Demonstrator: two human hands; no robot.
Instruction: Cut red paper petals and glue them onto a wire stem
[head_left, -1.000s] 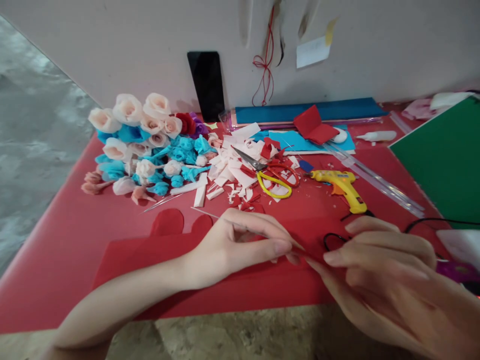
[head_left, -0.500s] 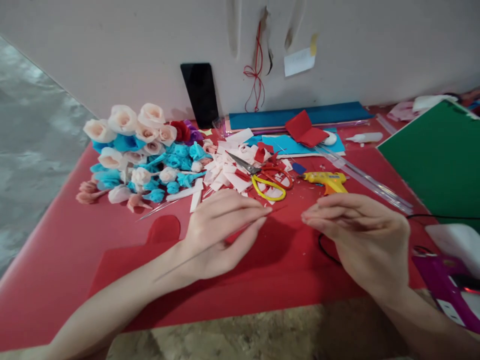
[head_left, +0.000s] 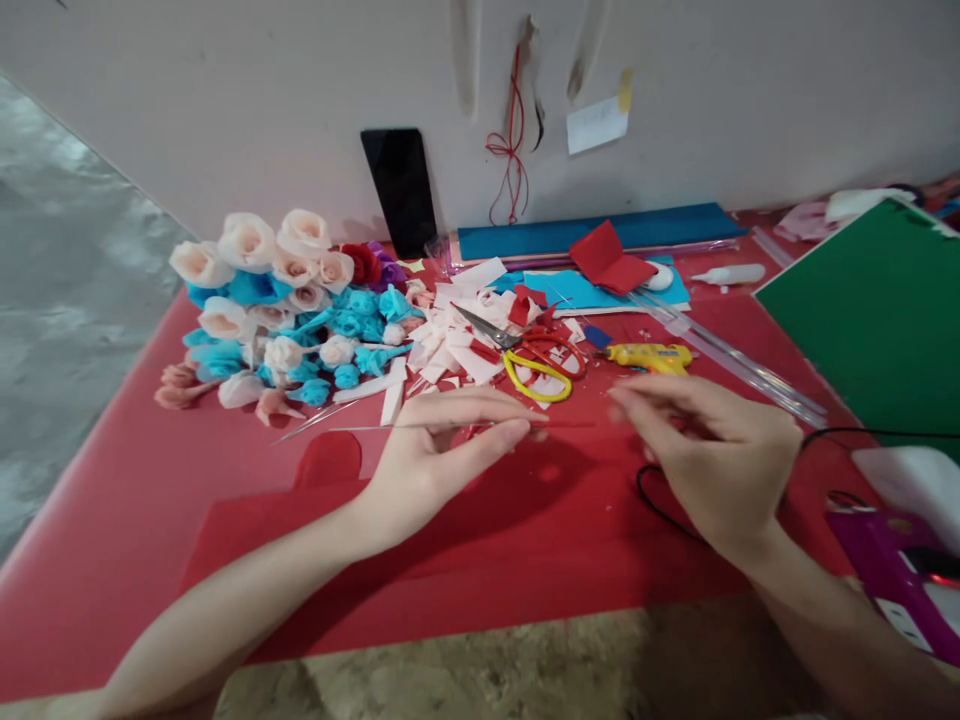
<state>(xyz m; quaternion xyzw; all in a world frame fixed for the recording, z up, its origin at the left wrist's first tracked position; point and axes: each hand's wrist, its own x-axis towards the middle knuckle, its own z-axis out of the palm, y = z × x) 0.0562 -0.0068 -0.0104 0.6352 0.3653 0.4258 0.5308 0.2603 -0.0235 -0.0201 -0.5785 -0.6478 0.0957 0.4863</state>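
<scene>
My left hand [head_left: 442, 455] pinches a thin wire [head_left: 360, 428] between thumb and fingers. The wire lies almost level, its pale end pointing left and its reddish end reaching past the fingertips to the right. My right hand [head_left: 712, 450] is a short way off to the right, thumb and fingers drawn together and slightly blurred. Whatever it may hold is hidden. Beneath the left forearm is a sheet of red paper [head_left: 247, 525], with a rounded red petal-shaped piece [head_left: 328, 460] at its top edge. Scissors [head_left: 540, 378] with yellow and red handles lie beyond the hands.
Paper flowers [head_left: 247, 240] in white, blue and pink crowd the back left. Paper scraps [head_left: 450, 335] surround the scissors. A yellow glue gun [head_left: 649, 357] lies behind my right hand, its black cord nearby. A phone [head_left: 400, 190] leans on the wall; a green board [head_left: 870, 310] stands right.
The wire has turned from slanting to nearly level in my left hand. My right hand has tilted and shifted slightly left, its fingers bunched differently.
</scene>
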